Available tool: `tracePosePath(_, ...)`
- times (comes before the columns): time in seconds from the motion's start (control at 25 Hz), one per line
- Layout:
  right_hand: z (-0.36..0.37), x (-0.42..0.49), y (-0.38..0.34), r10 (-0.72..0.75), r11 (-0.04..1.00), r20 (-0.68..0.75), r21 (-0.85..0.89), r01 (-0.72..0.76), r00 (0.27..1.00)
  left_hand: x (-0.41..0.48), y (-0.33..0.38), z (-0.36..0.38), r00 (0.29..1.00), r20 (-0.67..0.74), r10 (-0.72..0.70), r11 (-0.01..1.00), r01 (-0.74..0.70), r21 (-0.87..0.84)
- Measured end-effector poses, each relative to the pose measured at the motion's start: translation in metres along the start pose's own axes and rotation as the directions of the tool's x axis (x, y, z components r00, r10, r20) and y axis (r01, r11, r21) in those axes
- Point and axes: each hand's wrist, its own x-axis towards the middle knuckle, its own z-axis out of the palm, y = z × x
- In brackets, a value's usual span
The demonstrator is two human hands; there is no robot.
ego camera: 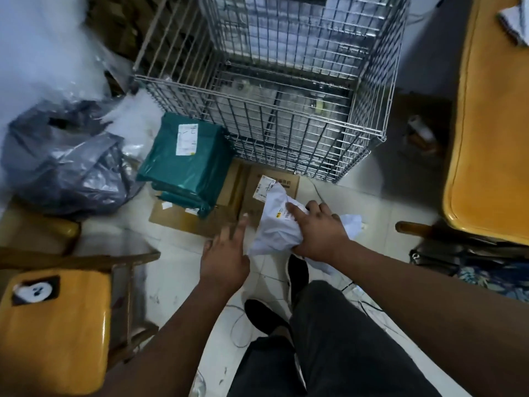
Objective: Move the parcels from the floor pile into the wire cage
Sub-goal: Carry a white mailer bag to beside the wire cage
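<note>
The person's dark-trousered legs [329, 339] stand below the spread, empty left hand [224, 259], while the right hand [317, 233] clutches 1 crumpled white plastic parcel [276, 224], likely bound for the silver wire cage [272, 96] at 12 o'clock.

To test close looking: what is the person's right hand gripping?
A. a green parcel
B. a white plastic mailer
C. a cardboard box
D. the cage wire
B: the right hand is closed on the crumpled white plastic mailer; the green parcel lies untouched by the wire cage.
</note>
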Motion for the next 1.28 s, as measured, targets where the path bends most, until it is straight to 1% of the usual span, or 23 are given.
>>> tracePosePath(0.16,0.007,0.075,0.017,0.016,1.0,0.024,0.002,-0.016,1.0,0.07,-0.011,0.019,0.998,0.053,-0.042,0.999,0.042,-0.007)
tracePosePath(0.32,0.027,0.176,0.028,-0.002,1.0,0.023,-0.015,0.003,1.0,0.148,-0.029,0.058,0.999,0.026,-0.037,0.999,0.037,-0.014)
tracePosePath(0.48,0.069,0.267,0.03,0.004,1.0,-0.004,0.002,-0.004,1.0,0.204,-0.055,0.106,0.998,0.054,-0.045,0.998,0.046,-0.031)
tracePosePath(0.6,0.114,0.313,0.019,0.011,1.0,-0.027,0.014,-0.011,1.0,0.223,-0.092,0.146,0.994,0.102,-0.042,0.999,0.042,0.005)
tracePosePath(0.72,0.158,0.339,-0.002,-0.001,1.0,-0.011,-0.002,0.001,1.0,0.235,-0.134,0.174,0.986,0.154,-0.058,0.998,0.054,0.03)
tracePosePath(0.84,0.194,0.348,-0.031,-0.026,1.0,0.028,-0.005,0.027,0.999,0.236,-0.166,0.19,0.989,0.143,-0.042,0.997,0.032,0.068)
tracePosePath(1.0,0.232,0.344,-0.077,-0.057,0.998,0.093,-0.001,0.057,0.994,0.23,-0.195,0.201,0.986,0.148,-0.077,0.993,0.062,0.102)
tracePosePath(1.12,0.247,0.332,-0.095,-0.053,0.998,0.097,0.021,0.051,0.994,0.225,-0.195,0.205,0.99,0.114,-0.079,0.994,0.069,0.089)
tracePosePath(1.2,0.249,0.323,-0.092,-0.029,0.998,0.07,0.048,0.026,0.997,0.222,-0.181,0.208,0.995,0.098,-0.033,0.998,0.027,0.062)
tracePosePath(1.28,0.25,0.317,-0.078,-0.012,0.998,0.036,0.058,0.01,0.999,0.224,-0.158,0.209,0.993,0.116,0.015,0.999,-0.02,0.047)
